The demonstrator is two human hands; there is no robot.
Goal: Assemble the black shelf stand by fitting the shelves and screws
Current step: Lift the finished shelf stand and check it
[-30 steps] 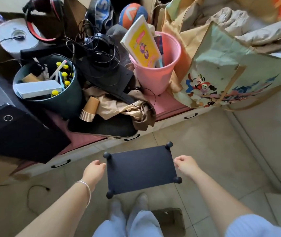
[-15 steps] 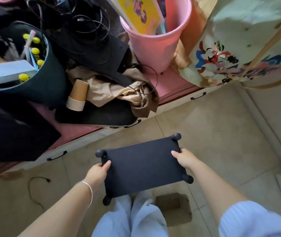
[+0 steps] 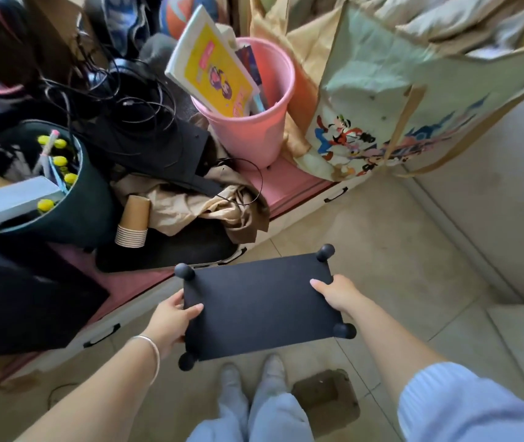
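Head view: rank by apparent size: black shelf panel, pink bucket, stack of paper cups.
1. black shelf panel, though it is nearest the camera, so its lead over the bucket is unsure
2. pink bucket
3. stack of paper cups, clearly smallest

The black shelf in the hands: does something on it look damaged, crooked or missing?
Nothing stands out. The black shelf is flat and unmarked, with a round knob at each of its four corners. The left hand and the right hand grip its two short edges, holding it about level above the floor.
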